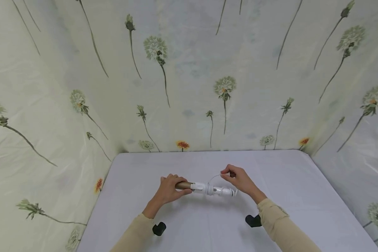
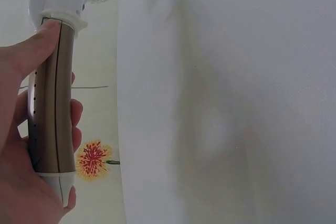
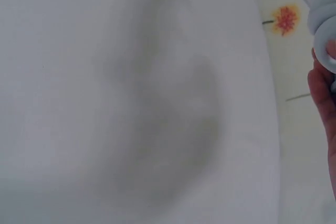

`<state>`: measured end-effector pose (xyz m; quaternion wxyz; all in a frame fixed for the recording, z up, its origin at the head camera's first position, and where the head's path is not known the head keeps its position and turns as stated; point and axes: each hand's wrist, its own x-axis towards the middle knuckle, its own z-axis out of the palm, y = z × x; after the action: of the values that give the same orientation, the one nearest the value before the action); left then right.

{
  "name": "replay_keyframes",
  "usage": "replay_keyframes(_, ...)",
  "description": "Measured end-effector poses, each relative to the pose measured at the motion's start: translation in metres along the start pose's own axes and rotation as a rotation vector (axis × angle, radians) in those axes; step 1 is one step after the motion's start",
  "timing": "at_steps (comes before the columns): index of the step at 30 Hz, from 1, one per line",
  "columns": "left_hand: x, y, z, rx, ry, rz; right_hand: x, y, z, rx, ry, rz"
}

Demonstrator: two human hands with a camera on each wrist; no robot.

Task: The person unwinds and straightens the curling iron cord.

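Here, left hand (image 1: 169,189) wrapped the bronze-barrelled white plastic curling iron (image 1: 204,188) above the pale counter (image 1: 302,196) | right hand (image 1: 239,179) pinched its thin white cord (image 1: 215,176) | judged rigid, light, smooth; cord limp; hold by barrel.

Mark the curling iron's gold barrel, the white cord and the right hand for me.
gold barrel (image 2: 52,93), left wrist view, middle of the barrel's side.
white cord (image 1: 209,189), head view, coils wrapped round the white handle.
right hand (image 1: 239,180), head view, back of the hand.

Bright, even light throughout; soft shadows at centre of both wrist views, which are blurred; head view's edges bow.
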<state>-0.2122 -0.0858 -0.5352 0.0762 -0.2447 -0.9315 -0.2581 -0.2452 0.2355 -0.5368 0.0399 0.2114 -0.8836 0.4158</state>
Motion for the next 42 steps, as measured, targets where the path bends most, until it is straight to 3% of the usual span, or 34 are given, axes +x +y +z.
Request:
replay_keyframes(9,-0.001,0.001,-0.001,-0.045,-0.05,-0.005,-0.007,0.01,0.002,0.059,-0.019,0.038)
replay_keyframes(20,-0.001,0.0,0.001,-0.101,-0.075,-0.031,-0.016,0.019,0.021,0.18,-0.026,0.173)
replay_keyframes(27,-0.001,-0.002,0.004,-0.134,-0.069,-0.041,-0.024,0.013,0.033,0.213,0.013,0.147)
replay_keyframes(35,0.0,0.002,0.004,-0.154,-0.057,-0.064,-0.036,0.016,0.042,0.062,0.088,-0.014)
replay_keyframes(38,0.002,0.004,0.004,-0.154,-0.055,-0.075,-0.038,0.016,0.045,0.022,0.087,0.01)
replay_keyframes(42,0.004,0.006,0.004,-0.153,-0.051,-0.079,-0.04,0.017,0.047,0.027,0.067,0.125)
